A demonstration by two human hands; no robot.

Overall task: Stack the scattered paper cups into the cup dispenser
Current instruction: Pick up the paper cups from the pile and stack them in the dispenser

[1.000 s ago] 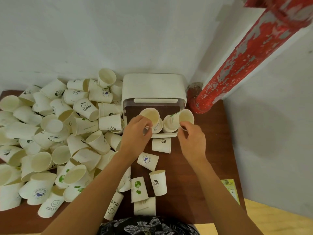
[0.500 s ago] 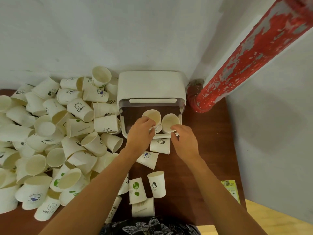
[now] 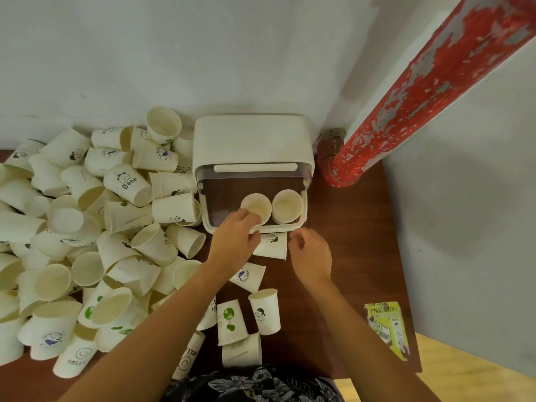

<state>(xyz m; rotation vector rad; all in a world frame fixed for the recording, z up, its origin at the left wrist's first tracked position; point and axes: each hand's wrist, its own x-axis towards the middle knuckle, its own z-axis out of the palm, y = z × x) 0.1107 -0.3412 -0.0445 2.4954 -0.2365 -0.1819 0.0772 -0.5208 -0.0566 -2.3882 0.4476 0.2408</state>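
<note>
A white cup dispenser (image 3: 251,140) stands against the wall with its front tray open. Two cup stacks sit upright in the tray, the left stack (image 3: 256,206) and the right stack (image 3: 287,203). My left hand (image 3: 236,237) grips the near rim of the left stack. A little in front of the tray, my right hand (image 3: 311,252) hovers with loosely curled fingers and holds nothing. A cup (image 3: 271,245) lies on its side between my hands. A big heap of scattered paper cups (image 3: 87,236) covers the table's left side.
The brown table (image 3: 356,236) ends at the right near a yellow-green leaflet (image 3: 387,327). A red peeling pipe (image 3: 420,94) rises at the back right beside the dispenser. Several loose cups (image 3: 264,310) lie near the front edge between my forearms.
My right hand set its cup into the tray's right stack, let go and drew back toward me. My left hand stayed on the left stack.
</note>
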